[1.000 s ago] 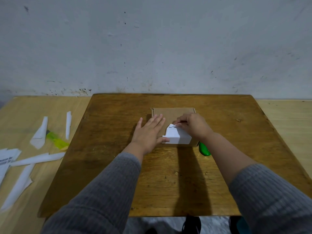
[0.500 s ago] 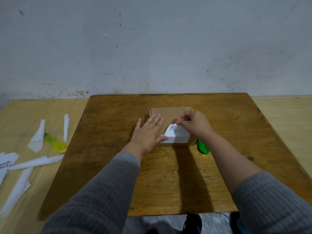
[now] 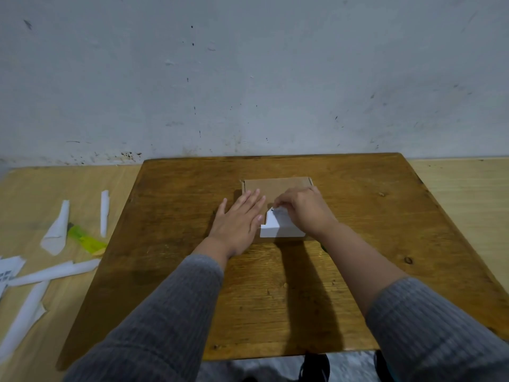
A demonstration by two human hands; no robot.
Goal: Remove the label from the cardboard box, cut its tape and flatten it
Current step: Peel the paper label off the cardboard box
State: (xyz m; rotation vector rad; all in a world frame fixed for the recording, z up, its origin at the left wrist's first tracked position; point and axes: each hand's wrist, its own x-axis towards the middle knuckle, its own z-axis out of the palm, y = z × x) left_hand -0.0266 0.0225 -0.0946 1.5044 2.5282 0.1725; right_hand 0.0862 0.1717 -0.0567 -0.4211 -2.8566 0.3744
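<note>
Small cardboard box (image 3: 276,187) sits near the far centre of a dark wooden table (image 3: 358,271). Left hand (image 3: 239,223) lies flat, fingers spread, pressing the box's left side. Right hand (image 3: 305,212) is over the box w/ fingertips pinched on the lifted top edge of a white label (image 3: 278,228), partly peeled. Left of the table: white paper scraps (image 3: 55,230) & a yellow-green item (image 3: 85,239).

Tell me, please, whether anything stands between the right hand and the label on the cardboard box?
Nothing visible does. The right hand already pinches the white label at its lifted corner, while the left hand lies flat on the cardboard box beside it, clear of the label.
</note>
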